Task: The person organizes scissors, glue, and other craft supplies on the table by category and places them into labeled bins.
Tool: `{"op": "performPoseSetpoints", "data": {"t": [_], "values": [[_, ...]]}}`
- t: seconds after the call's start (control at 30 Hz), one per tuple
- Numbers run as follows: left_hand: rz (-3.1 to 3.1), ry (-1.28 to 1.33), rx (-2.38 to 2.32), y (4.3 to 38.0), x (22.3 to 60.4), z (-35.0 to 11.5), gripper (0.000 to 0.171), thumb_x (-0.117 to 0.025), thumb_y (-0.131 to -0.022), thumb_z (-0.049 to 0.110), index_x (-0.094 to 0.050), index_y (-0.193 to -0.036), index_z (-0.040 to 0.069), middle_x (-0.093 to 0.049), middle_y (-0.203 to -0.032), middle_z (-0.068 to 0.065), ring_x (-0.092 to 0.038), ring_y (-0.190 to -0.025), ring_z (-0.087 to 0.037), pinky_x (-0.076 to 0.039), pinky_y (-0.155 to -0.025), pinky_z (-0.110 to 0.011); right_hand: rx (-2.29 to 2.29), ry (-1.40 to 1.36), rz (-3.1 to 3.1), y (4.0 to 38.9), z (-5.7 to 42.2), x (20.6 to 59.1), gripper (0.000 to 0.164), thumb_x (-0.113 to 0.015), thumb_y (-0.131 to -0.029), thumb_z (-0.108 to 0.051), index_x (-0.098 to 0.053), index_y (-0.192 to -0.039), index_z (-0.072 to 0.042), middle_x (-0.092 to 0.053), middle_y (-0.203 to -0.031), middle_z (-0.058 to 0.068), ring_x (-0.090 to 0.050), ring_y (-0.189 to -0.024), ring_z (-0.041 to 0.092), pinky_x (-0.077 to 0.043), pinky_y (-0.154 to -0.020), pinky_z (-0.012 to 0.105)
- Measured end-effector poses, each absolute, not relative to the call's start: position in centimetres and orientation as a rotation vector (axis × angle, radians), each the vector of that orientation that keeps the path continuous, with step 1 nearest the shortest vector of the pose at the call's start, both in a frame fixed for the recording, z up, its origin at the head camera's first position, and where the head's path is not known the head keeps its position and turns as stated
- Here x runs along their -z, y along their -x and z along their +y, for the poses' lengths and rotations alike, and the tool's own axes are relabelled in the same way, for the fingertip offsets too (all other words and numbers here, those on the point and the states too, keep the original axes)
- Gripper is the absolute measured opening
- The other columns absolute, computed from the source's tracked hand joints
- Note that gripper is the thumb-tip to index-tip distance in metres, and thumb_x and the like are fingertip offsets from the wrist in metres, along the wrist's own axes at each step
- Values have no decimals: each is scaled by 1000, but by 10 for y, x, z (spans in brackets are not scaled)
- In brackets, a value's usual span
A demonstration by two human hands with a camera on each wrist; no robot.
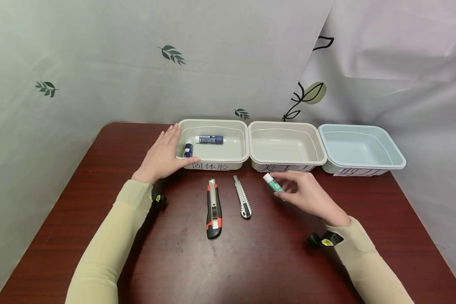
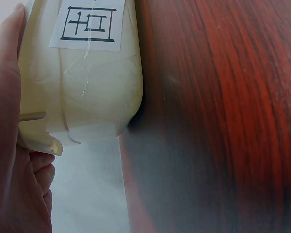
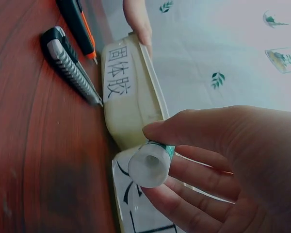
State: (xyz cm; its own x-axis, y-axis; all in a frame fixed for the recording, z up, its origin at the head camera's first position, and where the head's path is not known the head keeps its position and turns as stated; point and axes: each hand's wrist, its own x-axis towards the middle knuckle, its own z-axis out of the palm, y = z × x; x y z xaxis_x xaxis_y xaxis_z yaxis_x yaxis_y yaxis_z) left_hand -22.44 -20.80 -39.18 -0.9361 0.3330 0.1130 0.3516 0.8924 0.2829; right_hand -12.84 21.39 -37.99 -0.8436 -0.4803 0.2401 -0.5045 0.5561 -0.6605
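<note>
My right hand [image 1: 308, 192] pinches a green glue stick [image 1: 275, 184] with a white cap between thumb and fingers, raised in front of the middle bin [image 1: 289, 159]. In the right wrist view the white end of the glue stick [image 3: 149, 167] faces the camera. My left hand [image 1: 161, 158] rests on the left end of the left cream bin [image 1: 228, 159], fingers straight along its side and thumb over the front rim. Inside that bin lie two blue glue sticks, one lengthwise [image 1: 210, 139] and one at the left wall [image 1: 188, 149].
A red-and-black utility knife [image 1: 214, 209] and a slimmer silver utility knife [image 1: 242, 197] lie on the dark red table [image 1: 251, 261]. To the right stands a pale blue bin [image 1: 361, 162]. All the bins carry paper labels in front; a patterned curtain [image 1: 213, 63] hangs behind.
</note>
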Motion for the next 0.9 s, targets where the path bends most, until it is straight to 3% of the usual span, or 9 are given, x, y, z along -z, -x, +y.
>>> {"op": "performPoseSetpoints", "data": {"t": [0.9], "values": [[-3013, 544, 381, 224, 388, -208, 123, -55, -85, 81, -8, -161, -3, -8, -168, -19, -6, -154, -30, -2, -124, -42, -1272, -904, -2677, 152, 176, 352, 45, -81, -85, -3, -71, -129, -6, -71, -98, -1, -67, -79, 11, -60, -70, 28]]}}
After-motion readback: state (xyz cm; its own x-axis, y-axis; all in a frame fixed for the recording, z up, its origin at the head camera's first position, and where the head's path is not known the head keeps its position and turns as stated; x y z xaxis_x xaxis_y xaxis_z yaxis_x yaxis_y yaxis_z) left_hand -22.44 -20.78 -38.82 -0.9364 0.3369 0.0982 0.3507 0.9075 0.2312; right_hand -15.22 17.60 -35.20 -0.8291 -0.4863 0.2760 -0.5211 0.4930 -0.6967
